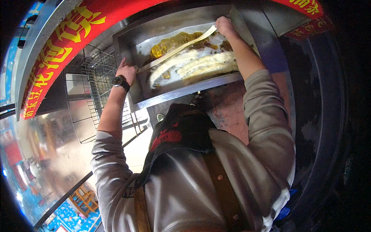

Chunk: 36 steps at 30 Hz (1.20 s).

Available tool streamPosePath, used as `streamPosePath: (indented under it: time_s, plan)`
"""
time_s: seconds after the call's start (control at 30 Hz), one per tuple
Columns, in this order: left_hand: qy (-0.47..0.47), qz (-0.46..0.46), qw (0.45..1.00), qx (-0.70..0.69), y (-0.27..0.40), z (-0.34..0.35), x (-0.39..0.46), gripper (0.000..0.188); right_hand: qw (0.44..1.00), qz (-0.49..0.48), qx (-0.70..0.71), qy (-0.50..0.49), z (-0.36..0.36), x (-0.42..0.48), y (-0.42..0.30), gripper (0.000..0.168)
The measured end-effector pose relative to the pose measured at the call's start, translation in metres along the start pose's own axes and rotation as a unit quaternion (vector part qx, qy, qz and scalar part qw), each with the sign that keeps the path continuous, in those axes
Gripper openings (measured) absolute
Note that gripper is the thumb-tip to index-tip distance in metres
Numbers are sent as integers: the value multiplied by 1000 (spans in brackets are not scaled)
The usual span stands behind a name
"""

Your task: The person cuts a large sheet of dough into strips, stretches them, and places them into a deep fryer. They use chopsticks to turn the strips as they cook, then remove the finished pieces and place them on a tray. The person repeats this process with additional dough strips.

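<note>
A long pale strip of dough (178, 52) hangs stretched between my hands, slanting across a rectangular metal fryer (185, 92). My left hand (126, 71), with a black watch at the wrist, pinches one end at the fryer's left side, index finger pointing out. The other end is gripped by my right hand (225, 26) near the far right corner. Below the strip, yellowish-brown oil (181, 40) shows between pale, foamy-looking patches. Several puffed dough sticks (208, 66) lie in the fryer towards its near edge. My right forearm hides part of its right side.
A wire rack (100, 84) stands against the fryer's left side. Overhead, a red banner (65, 39) with yellow writing curves across the left and top. Reddish floor tiles (229, 110) show below the near edge. A wooden chair (84, 200) is far off at lower left.
</note>
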<state>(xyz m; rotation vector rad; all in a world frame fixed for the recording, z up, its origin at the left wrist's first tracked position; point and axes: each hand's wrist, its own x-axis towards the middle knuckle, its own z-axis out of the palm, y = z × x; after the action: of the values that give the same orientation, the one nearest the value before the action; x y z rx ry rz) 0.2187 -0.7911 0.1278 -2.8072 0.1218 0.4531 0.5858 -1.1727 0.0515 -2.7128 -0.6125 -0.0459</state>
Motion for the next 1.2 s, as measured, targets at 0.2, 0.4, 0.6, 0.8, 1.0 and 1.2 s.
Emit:
streamPosePath:
  time_s: [0.2, 0.4, 0.6, 0.8, 1.0, 1.2]
  plan:
    - [33, 26, 999, 19, 1, -3, 10, 25, 998, -8, -33, 60, -3, 1, 30, 15]
    - [-32, 3, 999, -7, 0, -5, 18, 24, 995, 35, -46, 87, -18, -3, 27, 14]
    - [11, 4, 1000, -3, 0, -1, 23, 23, 994, -44, -62, 76, -7, -6, 38, 11]
    - [28, 2, 999, -17, -5, -3, 20, 27, 991, 0, 34, 129, -17, -10, 24, 14]
    - [-9, -5, 1000, -9, 1, -13, 26, 27, 997, -3, -13, 81, -22, -7, 36, 15]
    - [-17, 2, 1000, 5, -3, -5, 27, 28, 991, -62, -116, 26, -13, -1, 24, 9]
